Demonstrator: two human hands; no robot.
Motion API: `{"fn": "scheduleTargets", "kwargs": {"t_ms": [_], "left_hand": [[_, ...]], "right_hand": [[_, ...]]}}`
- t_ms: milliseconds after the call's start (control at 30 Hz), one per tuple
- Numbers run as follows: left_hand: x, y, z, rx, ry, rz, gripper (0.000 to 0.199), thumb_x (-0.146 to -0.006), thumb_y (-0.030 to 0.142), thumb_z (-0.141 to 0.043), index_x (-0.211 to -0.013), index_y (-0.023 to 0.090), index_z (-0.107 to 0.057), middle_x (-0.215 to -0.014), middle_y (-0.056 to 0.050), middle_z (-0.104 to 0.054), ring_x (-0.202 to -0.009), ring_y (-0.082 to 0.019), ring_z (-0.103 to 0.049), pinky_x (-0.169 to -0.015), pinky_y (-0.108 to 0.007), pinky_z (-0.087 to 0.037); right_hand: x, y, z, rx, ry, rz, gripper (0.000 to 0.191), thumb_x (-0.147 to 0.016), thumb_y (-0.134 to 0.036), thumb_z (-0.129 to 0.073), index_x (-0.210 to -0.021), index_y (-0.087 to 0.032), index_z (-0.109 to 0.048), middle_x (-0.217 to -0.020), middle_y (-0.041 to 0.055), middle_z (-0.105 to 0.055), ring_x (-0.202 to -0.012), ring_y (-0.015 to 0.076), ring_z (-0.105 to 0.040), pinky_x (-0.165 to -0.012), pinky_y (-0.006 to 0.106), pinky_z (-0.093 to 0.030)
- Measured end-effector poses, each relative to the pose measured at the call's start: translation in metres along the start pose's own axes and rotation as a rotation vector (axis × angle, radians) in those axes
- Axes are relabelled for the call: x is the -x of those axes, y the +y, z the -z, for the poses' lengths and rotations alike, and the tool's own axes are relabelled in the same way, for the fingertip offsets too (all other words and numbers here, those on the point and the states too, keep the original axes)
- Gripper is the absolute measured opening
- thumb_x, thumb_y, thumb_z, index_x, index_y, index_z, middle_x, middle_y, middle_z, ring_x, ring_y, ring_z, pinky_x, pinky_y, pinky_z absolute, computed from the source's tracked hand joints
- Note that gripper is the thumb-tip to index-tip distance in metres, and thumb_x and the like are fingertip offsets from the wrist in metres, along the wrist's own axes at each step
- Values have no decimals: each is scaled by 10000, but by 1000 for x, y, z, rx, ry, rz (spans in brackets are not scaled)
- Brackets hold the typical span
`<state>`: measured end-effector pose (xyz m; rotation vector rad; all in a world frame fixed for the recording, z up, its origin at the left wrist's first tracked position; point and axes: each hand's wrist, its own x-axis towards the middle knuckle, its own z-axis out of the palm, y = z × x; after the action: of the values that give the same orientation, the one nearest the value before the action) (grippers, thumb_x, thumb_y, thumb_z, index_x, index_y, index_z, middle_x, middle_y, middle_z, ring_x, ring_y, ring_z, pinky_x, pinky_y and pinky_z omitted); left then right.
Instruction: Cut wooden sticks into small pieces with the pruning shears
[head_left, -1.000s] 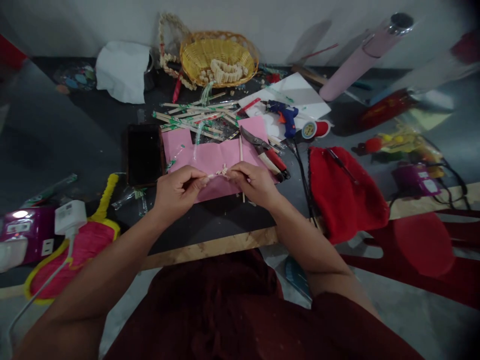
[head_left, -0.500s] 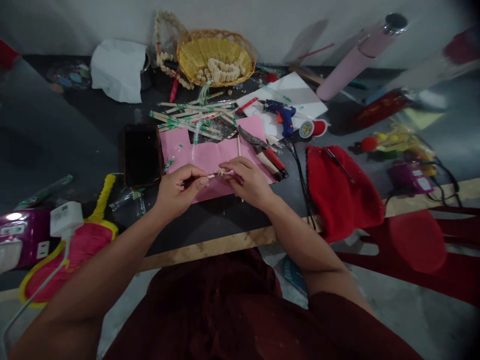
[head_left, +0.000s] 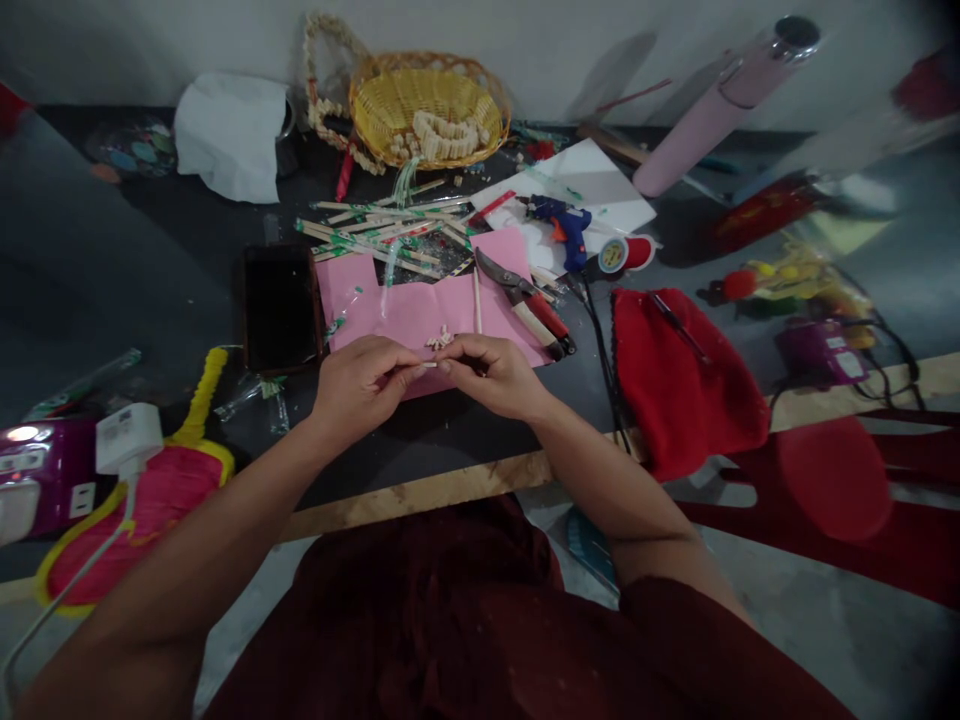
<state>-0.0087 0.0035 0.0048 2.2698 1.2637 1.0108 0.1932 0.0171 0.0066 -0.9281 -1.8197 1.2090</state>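
Between the fingertips of both hands is a short, thin pale stick piece (head_left: pixel 430 364), held level. My left hand (head_left: pixel 367 385) pinches its left end with thumb and forefinger. At the right end, the thumb and forefinger of my right hand (head_left: pixel 491 375) are closed on it. Just beyond the fingertips, a little pile of pale wood bits (head_left: pixel 440 339) lies on the pink paper (head_left: pixel 405 308). A single stick (head_left: pixel 477 300) and red-handled pruning shears (head_left: pixel 525 300) rest on the right part of the paper.
Wrapped chopsticks (head_left: pixel 390 235) lie behind the paper, with a yellow basket (head_left: pixel 431 95) beyond. A phone (head_left: pixel 281 308) is at left. A blue glue gun (head_left: pixel 562 228), thread spool (head_left: pixel 626 254), red cloth (head_left: pixel 682 380) and pink flask (head_left: pixel 720 115) stand or lie at right.
My right hand's fingertips have moved from the pale bits down to the stick's right end. The small pile now shows beyond the fingers, and the hands are closer together.
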Motion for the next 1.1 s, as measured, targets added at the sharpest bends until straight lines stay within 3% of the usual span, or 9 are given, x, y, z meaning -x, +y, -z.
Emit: {"fn": "scheduleTargets", "kwargs": {"t_ms": [167, 333, 533, 633, 733, 800, 967, 1100], "left_hand": [[1, 1, -3, -78, 45, -84, 82, -842, 249, -633, -785, 213, -680, -770, -20, -720, -726, -161, -657, -693, -293, -495], [1, 1, -2, 14, 65, -65, 65, -840, 246, -640, -795, 213, -673, -773, -17, -713, -737, -150, -649, -705, -289, -503], [0, 1, 2, 84, 140, 122, 52, -840, 238, -635, -832, 209, -678, -775, 5, -696, -709, -122, -620, -669, -254, -489], [1, 2, 4, 124, 209, 245, 65, -833, 249, -645, -869, 207, -679, -806, 8, -691, -703, -112, -607, -641, -233, -474], [0, 3, 5, 139, 221, 300, 92, -836, 267, -639, -895, 208, -679, -817, 6, -687, -709, -113, -599, -641, -231, -468], [0, 3, 6, 144, 213, 319, 104, -835, 283, -639, -895, 207, -679, -811, 6, -684, -701, -114, -595, -638, -232, -466], [0, 1, 3, 226, 188, 345, 122, -835, 292, -639, -901, 197, -676, -819, 6, -682, -698, -113, -606, -661, -236, -469], [1, -1, 2, 251, 149, 354, 128, -839, 295, -634, -914, 199, -673, -844, 4, -694, -727, -122, -630, -687, -241, -478]], "right_hand": [[0, -1, -1, 13, -9, -22, 71, -810, -186, -566, -748, -168, -598, -654, -46, -503, -560, 61, -386, -548, 212, -332], [-1, 1, 1, -46, 2, -76, 94, -823, -230, -561, -748, -172, -563, -637, -50, -477, -550, 67, -375, -532, 218, -318], [-5, 2, 14, 138, 243, -80, 296, -925, -361, -471, -704, -183, -556, -616, -28, -496, -582, 94, -433, -583, 252, -368], [-6, 6, 17, 238, 327, 42, 165, -887, -241, -482, -767, -194, -584, -776, 19, -598, -714, 129, -533, -659, 282, -424], [-4, 9, 19, 273, 305, 142, 201, -791, -99, -450, -669, -206, -570, -758, 20, -619, -762, 154, -572, -722, 319, -448], [-3, 8, 19, 265, 288, 102, 226, -789, -91, -444, -633, -206, -561, -668, 1, -597, -678, 140, -554, -678, 307, -440], [-3, 6, 16, 293, 235, 54, 171, -882, -314, -560, -779, -193, -624, -697, 4, -618, -644, 123, -525, -612, 273, -403], [-3, 10, 7, 186, 145, 39, 177, -897, -349, -568, -913, -188, -641, -837, 26, -667, -700, 116, -570, -635, 253, -433]]}}
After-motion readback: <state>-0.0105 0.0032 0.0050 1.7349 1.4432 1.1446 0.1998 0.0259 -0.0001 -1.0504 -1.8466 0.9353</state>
